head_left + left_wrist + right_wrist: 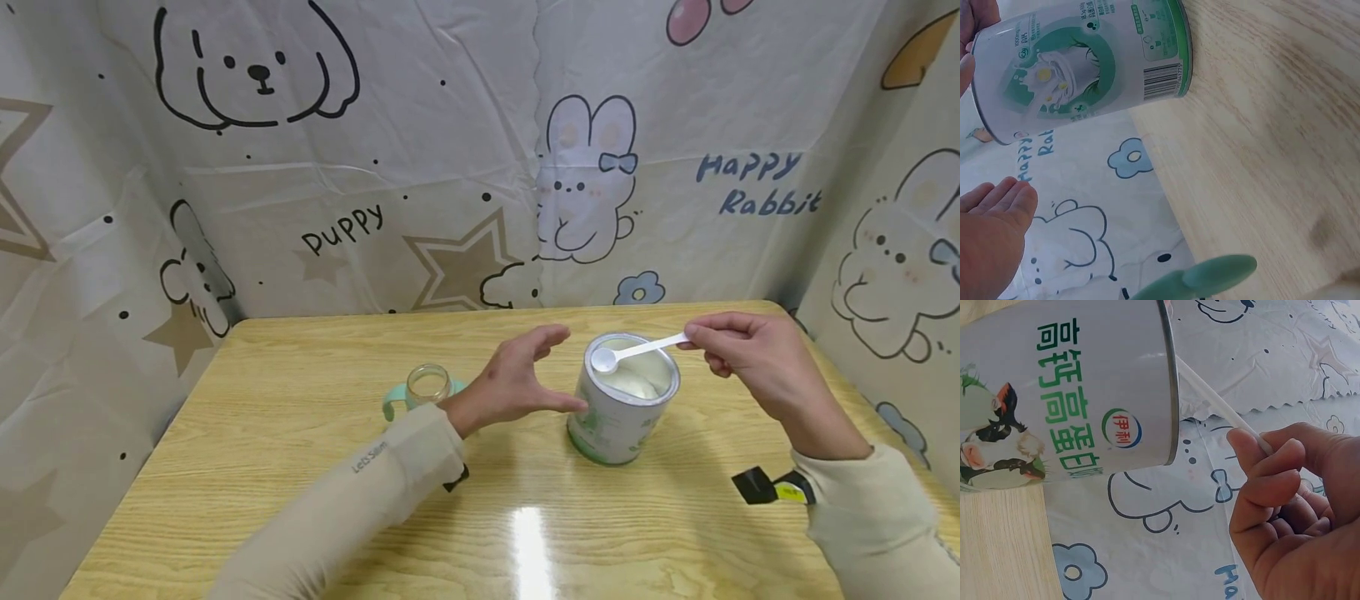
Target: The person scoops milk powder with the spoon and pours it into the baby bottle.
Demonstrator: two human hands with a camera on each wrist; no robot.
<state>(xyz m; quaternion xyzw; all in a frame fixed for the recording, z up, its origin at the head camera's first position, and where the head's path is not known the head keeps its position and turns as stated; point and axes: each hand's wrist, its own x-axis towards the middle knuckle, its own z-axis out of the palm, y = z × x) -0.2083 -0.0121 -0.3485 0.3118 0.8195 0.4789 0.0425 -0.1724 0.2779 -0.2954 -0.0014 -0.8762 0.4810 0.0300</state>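
Right of centre: open can (613,427) of pale powder (632,384); left of centre: open bottle (428,388). Right hand (761,358) pinches white scoop (637,352) over the can; left hand (517,379), spread wide, beside it.

from here i read the can (613,429) as white with green markings (1108,69), scoop (641,349) plain white, bottle handles (391,403) mint green, sleeves (352,492) cream, table (600,533) yellow wood-grain, backdrop (442,142) pale with rabbits (585,221), brown stars (468,265), blue flowers (627,292).

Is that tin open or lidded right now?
Open: the tin has no lid on it, and in the head view its white contents show past the scoop in the right hand.
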